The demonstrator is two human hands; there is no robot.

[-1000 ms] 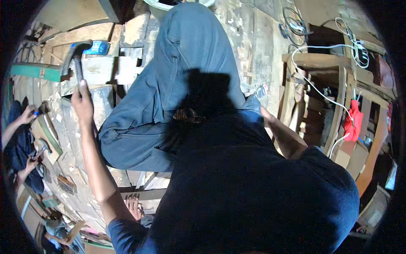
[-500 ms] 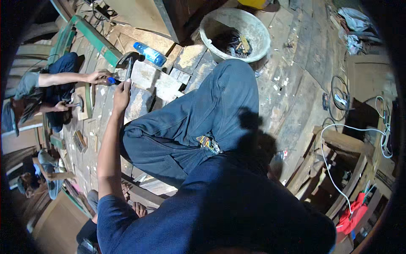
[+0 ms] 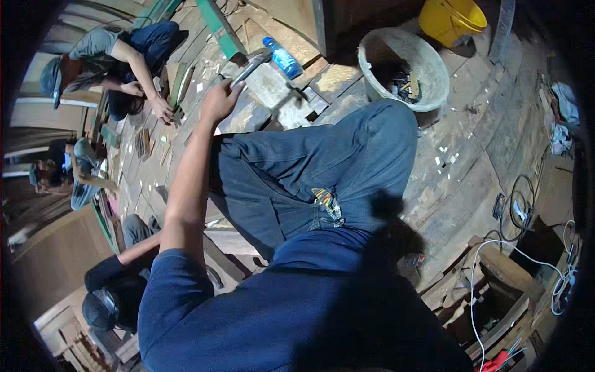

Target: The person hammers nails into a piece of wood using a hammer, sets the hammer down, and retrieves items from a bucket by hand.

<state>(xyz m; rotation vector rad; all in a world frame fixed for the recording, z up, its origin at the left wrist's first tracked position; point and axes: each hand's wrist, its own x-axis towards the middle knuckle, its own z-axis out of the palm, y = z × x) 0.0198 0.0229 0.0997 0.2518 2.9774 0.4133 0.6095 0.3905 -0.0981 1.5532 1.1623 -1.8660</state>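
Observation:
My left hand reaches out past my left knee, its fingers wrapped round a hammer. The hammer's metal shaft points up and away from my fist. Its head, blurred, is beside the end of a green-painted wood piece. Just beyond the hammer, a blue-labelled plastic bottle lies on its side. Under and beside the hammer are pale, worn boards. My right hand is out of view.
A whitish tub with dark bits and scraps stands beyond my knee, a yellow bucket behind it. Co-workers sit at left; one's hand touches wood on the floor. White cable and broken timber lie at right.
My view has turned left, shifting the scene rightward. The hammer has tilted from nearly upright to slanting right in my left hand. The near co-worker's hand has moved away from it, down to the floor.

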